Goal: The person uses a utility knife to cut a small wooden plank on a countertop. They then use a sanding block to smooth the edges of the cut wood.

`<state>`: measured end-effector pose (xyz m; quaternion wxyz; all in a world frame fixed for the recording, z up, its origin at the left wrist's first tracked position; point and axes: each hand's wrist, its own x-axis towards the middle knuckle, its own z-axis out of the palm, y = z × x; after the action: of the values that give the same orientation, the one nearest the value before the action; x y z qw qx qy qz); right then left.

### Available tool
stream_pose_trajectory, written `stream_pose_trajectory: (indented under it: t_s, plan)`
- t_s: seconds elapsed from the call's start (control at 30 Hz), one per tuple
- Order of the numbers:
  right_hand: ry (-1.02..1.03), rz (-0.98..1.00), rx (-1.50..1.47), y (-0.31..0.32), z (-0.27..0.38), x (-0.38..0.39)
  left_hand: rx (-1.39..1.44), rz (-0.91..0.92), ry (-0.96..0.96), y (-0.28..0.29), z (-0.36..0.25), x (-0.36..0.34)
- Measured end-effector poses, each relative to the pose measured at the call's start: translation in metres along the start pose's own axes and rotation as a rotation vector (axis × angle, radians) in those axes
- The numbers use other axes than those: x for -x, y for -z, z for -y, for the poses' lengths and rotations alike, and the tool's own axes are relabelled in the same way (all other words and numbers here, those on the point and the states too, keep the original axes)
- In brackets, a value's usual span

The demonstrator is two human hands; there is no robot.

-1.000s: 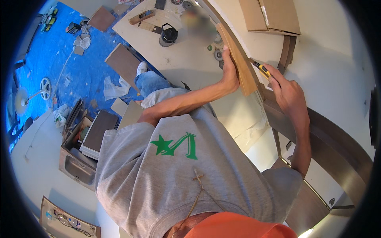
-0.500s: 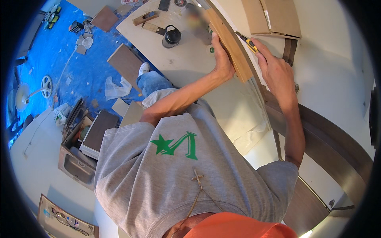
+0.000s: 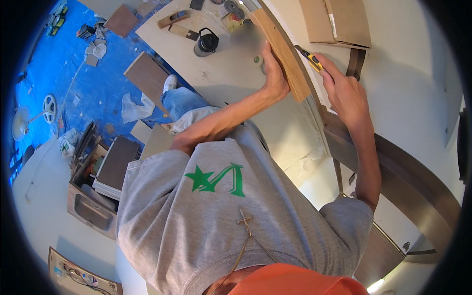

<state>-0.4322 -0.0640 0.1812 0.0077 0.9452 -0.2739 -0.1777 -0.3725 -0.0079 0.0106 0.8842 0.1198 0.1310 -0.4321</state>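
Observation:
My left hand (image 3: 276, 77) grips the near side of a long light-brown wooden board (image 3: 281, 51). Its thumb points up along the board, while the other fingers are mostly hidden behind the edge. In my right hand (image 3: 348, 101) is a yellow-and-black utility knife (image 3: 309, 59), its tip pointing up and left beside the far edge of the board. A small gap shows between the knife and the board.
A black-lidded tumbler (image 3: 206, 43) and a wooden hand plane (image 3: 173, 18) stand on the pale worktable (image 3: 219, 73). Cardboard boxes (image 3: 344, 22) lie beyond the board. A curved dark panel (image 3: 393, 162) runs along the right. Blue sheeting (image 3: 73, 64) covers the floor, with brown panels (image 3: 146, 78).
My right hand and the knife have shifted slightly right and down, a little farther from the board. My left hand keeps its hold. The whole view has moved slightly.

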Motion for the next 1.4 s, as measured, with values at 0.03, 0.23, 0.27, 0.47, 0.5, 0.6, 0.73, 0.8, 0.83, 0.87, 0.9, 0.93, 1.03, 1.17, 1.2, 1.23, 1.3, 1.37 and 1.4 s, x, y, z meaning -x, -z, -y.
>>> stream_pose_trajectory:
  t_s: [0.03,0.23,0.27,0.47,0.5,0.6,0.73,0.8,0.83,0.87,0.9,0.93,1.03,1.17,1.2,1.23,1.3,1.37,1.4]
  plan:
    - [-0.02,0.028,-0.018,0.001,-0.001,0.003,0.0,-0.003,-0.001,0.0,0.0,0.001]
    - [-0.034,0.048,-0.059,0.0,-0.011,0.018,0.007,0.012,-0.01,-0.004,0.001,0.001]
    - [-0.051,0.051,-0.045,-0.001,-0.014,0.022,0.015,-0.001,-0.026,-0.005,0.003,0.002]
    - [-0.053,0.049,0.013,-0.003,-0.032,0.048,-0.026,-0.009,0.026,0.001,0.024,0.007]
    - [-0.071,0.055,0.021,-0.004,-0.032,0.049,-0.029,0.036,0.003,0.004,0.026,0.006]
    - [-0.082,0.047,-0.023,-0.008,-0.029,0.047,0.025,-0.022,0.001,0.007,0.033,0.0]
    - [-0.14,0.088,-0.078,-0.002,-0.025,0.046,-0.017,0.006,0.017,0.009,0.029,0.001]
    - [-0.152,0.09,-0.073,0.001,-0.024,0.045,-0.042,0.006,0.064,0.008,0.024,0.003]
    - [-0.144,0.063,-0.132,0.003,-0.024,0.046,-0.04,0.006,0.058,0.008,0.022,0.006]
    - [-0.15,0.036,-0.178,0.006,-0.023,0.049,-0.039,0.007,0.061,0.009,0.02,0.008]
    - [-0.174,0.018,-0.228,0.007,-0.023,0.051,-0.034,0.026,0.059,0.009,0.018,0.009]
    - [-0.174,-0.016,-0.318,0.009,-0.022,0.057,-0.048,0.011,0.101,0.012,0.016,0.01]
    - [-0.265,-0.077,-0.629,0.004,-0.018,0.076,-0.084,-0.008,0.209,0.024,0.014,0.014]
    - [-0.325,-0.159,-0.985,-0.052,0.011,0.102,-0.146,0.067,0.505,0.053,-0.006,0.014]
    - [-0.276,-0.209,-1.098,-0.072,0.022,0.105,-0.19,0.134,0.491,0.059,-0.011,0.015]
    - [-0.289,-0.201,-1.241,-0.09,0.036,0.105,-0.246,0.099,0.527,0.064,-0.02,0.018]
    - [-0.293,-0.259,-1.385,-0.117,0.062,0.107,-0.377,0.046,0.579,0.068,-0.034,0.021]
    - [-0.302,-0.371,-1.469,-0.131,0.085,0.106,-0.443,0.019,0.646,0.065,-0.042,0.026]
    - [-0.328,-0.402,-1.556,-0.134,0.096,0.104,-0.478,0.008,0.663,0.062,-0.047,0.027]
